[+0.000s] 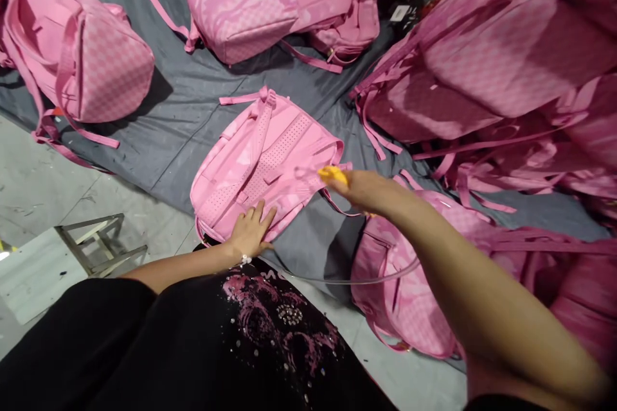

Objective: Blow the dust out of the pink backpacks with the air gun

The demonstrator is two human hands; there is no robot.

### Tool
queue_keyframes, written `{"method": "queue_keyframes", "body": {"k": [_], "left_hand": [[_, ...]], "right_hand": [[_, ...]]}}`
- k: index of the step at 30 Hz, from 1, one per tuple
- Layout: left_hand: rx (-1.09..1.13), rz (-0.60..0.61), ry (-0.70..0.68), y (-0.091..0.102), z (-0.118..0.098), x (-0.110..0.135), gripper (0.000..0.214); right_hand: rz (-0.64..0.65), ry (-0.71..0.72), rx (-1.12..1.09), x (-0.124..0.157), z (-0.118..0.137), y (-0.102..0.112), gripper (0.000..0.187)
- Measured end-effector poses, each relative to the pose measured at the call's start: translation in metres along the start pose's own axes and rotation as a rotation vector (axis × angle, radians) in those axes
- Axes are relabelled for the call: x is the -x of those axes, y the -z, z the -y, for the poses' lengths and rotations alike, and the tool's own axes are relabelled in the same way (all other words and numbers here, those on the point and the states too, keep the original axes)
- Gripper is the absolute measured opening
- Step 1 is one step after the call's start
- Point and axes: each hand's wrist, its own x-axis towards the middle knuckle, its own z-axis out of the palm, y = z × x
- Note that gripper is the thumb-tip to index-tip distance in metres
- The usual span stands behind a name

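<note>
Here your left hand [250, 231] lies open on the near backpack [270, 154]; your right hand [361, 189] grips a yellow tool [332, 174].

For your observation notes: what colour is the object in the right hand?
Yellow: the object shows best in the head view.

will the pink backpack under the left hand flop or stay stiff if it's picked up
Probably floppy: the pink backpack lies flat and sagging on the grey sheet, so it looks empty and light. Its loose straps would likely dangle. The left hand pressing flat suggests it may slide when pushed.
</note>
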Motion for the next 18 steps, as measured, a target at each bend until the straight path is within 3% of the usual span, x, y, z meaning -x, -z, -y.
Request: {"method": "queue_keyframes", "body": {"k": [3,7,9,11,14,17,18], "left_hand": [[0.053,-0.023,0.044,-0.015,-0.004,-0.007,0.072],[0.734,-0.139,0.194,-0.017,0.023,-0.026,0.043],[1.014,-0.120,0.358,-0.015,0.034,-0.036,0.052],[1.080,-0.139,0.440,-0.014,0.035,-0.044,0.054],[1.026,-0.243,0.385,-0.016,0.021,-0.050,0.040],[0.951,-0.359,0.278,-0.022,0.001,-0.057,0.045],[0.962,-0.396,0.248,-0.023,-0.003,-0.060,0.048]], "right_hand": [[0.134,-0.037,-0.049,0.020,-0.013,0.001,0.059],[0.280,0.004,-0.210,0.058,-0.031,-0.004,0.049],[0.196,-0.042,-0.224,0.072,-0.039,-0.012,0.045],[0.145,-0.092,-0.230,0.081,-0.045,-0.021,0.043],[0.176,-0.019,-0.277,0.086,-0.048,-0.028,0.044],[-0.080,-0.077,-0.205,0.092,-0.050,-0.038,0.053],[-0.093,-0.076,-0.175,0.095,-0.050,-0.045,0.053]]}}
